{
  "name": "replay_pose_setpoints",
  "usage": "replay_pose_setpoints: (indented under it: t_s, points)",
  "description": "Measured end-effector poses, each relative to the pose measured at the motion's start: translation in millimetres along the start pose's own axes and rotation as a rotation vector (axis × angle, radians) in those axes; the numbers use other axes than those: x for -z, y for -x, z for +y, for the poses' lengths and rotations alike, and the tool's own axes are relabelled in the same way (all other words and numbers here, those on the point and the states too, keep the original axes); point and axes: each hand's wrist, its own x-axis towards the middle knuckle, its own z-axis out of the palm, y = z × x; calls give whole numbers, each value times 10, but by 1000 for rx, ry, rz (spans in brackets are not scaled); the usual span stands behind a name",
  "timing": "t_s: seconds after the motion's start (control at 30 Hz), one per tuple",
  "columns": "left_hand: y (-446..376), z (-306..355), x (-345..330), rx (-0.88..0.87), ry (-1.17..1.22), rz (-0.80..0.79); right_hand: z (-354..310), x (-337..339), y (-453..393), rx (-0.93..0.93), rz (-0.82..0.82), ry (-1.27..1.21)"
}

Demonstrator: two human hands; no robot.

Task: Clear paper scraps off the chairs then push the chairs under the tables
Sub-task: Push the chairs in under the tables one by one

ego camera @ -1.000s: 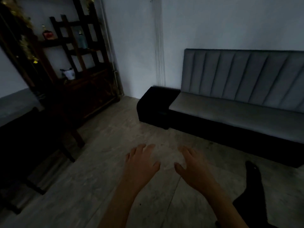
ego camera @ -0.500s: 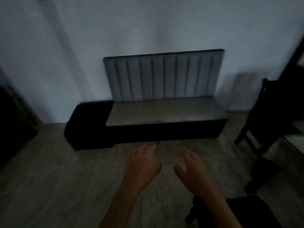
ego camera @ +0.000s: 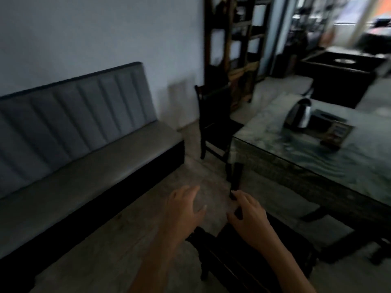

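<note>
My left hand [ego camera: 186, 210] and my right hand [ego camera: 248, 218] are held out side by side above the floor. Their fingers curl toward a faint pale paper scrap [ego camera: 213, 195] stretched between them; it is dim and blurred. Directly below my hands stands a dark wooden chair [ego camera: 243, 263], pulled out from the glass-topped table [ego camera: 317, 166] on the right. My right fingers overlap the chair's dark upright post. A second dark chair [ego camera: 213, 119] stands at the table's far end, partly under it. I see no scraps on either seat in this light.
A long grey bench sofa [ego camera: 84, 149] runs along the left wall. On the table are a steel kettle [ego camera: 299, 113] and a flat box [ego camera: 336, 132]. A dark wooden shelf unit [ego camera: 232, 49] stands behind the far chair. Open floor lies between sofa and table.
The view has swung right, from the left shelf and sofa end to the table and chairs. My hands kept the same pose in front of me.
</note>
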Motion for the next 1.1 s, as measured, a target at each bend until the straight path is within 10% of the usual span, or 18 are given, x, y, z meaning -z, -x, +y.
replay_pose_setpoints:
  t_s: [0.73,1.1]
  points:
    - [-344,474,-764,-478,192,-333,568,-171,994,-611,270,-15]
    - [-263,-314,-1128,107,366,-485,965,-470,1804,-1004,314,-74]
